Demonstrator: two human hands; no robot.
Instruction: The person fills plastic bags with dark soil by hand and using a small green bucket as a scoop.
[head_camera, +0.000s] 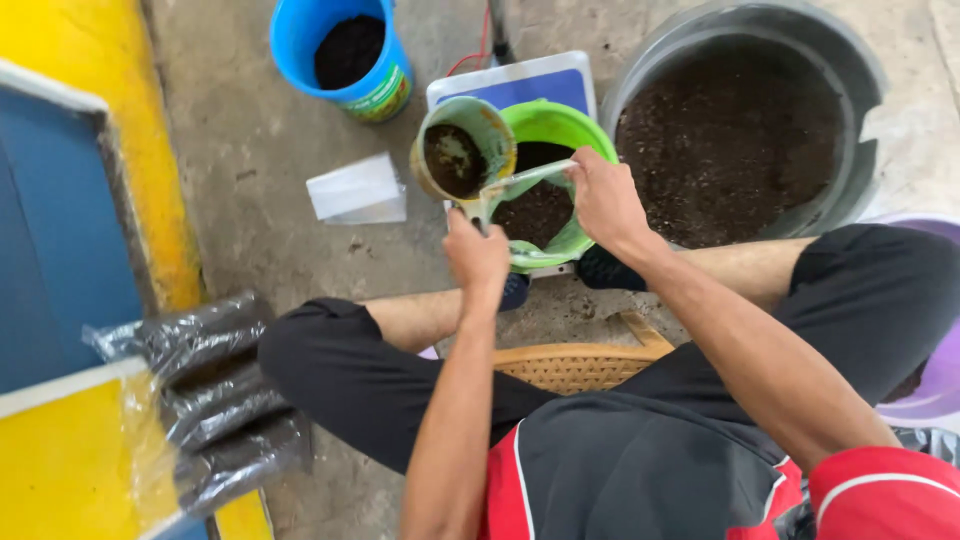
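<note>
The left hand (476, 252) closes its grip on the handle of a rigid scoop cup (462, 150), tilted with dark soil inside, likely light but spill-prone. To its right, the right hand (604, 196) pinches the thin, floppy clear bag (520, 182) open above the green bowl (560, 130) on the scale (520, 82).

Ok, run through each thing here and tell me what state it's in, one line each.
Left hand: gripping the scoop's handle.
Scoop: tilted, soil inside.
Right hand: holding the clear bag.
Clear bag: mouth held open.
Green bowl: on the scale.
Grey tub: full of soil.
Blue bucket: upright, part filled.
</note>
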